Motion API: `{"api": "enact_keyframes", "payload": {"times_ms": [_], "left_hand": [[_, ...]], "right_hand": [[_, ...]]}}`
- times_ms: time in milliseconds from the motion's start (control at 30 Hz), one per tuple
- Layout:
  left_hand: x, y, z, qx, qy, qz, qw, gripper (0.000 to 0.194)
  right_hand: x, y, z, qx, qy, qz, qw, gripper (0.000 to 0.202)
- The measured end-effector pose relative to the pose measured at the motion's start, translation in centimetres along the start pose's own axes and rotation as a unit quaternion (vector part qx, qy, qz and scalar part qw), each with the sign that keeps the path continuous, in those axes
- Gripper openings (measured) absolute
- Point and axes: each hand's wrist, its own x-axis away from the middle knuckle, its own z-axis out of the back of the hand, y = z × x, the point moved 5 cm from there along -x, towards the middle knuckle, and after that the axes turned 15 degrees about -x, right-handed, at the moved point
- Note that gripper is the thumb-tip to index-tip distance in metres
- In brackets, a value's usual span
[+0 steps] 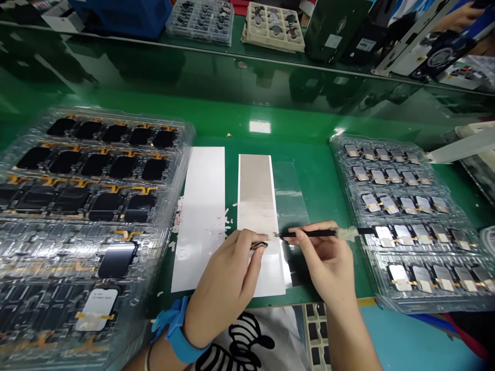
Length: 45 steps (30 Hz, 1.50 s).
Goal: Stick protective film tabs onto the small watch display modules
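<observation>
My left hand (232, 268), wearing a blue wrist strap (176, 330), pinches a small display module (259, 246) between thumb and fingers. The module is seen nearly edge-on, and the fingers hide most of it. In my right hand (328, 257) is a pair of slim black tweezers (315, 233) with pale wrapping near the rear. Their tip points left, close to the module; whether it grips anything is too small to tell. Beneath both hands lies a white-edged sheet with a grey-beige face (256, 180). A plain white strip (203, 206) lies to its left.
A clear tray of black-faced displays (106, 165) stands at left. Another tray with silver-backed modules (394, 178) is at right. Tiny scraps (228, 219) litter the green mat (211, 139). A clear film (292, 190) lies beside the sheet. A shelf (235, 46) runs across the back.
</observation>
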Motion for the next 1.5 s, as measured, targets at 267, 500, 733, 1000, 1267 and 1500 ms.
{"api": "enact_keyframes", "payload": {"times_ms": [267,500,733,1000,1267,1500], "left_hand": [[-0.1,0.1,0.2,0.005,0.017,0.015,1.000,0.015],[0.1,0.1,0.1,-0.037,0.007,0.007,0.999,0.014],[1.2,0.8,-0.1,-0.116,-0.024,-0.053,0.992,0.026],[1.3,0.9,-0.2,-0.139,-0.026,-0.056,0.988,0.030],[1.2,0.7,-0.1,-0.147,-0.012,-0.061,0.987,0.030],[1.5,1.4,-0.2,-0.212,-0.009,-0.108,0.971,0.036]], "right_hand": [[0.3,0.1,-0.3,-0.064,-0.012,-0.021,0.998,0.019],[0.4,0.7,-0.1,-0.100,-0.029,-0.049,0.993,0.018],[0.8,0.0,-0.8,-0.023,-0.099,-0.019,0.995,0.016],[0.5,0.0,-0.9,-0.029,-0.126,-0.017,0.992,0.014],[0.8,-0.2,-0.4,-0.111,-0.080,0.034,0.990,0.008],[2.0,-1.1,0.2,-0.001,-0.179,0.095,0.979,0.013]]}}
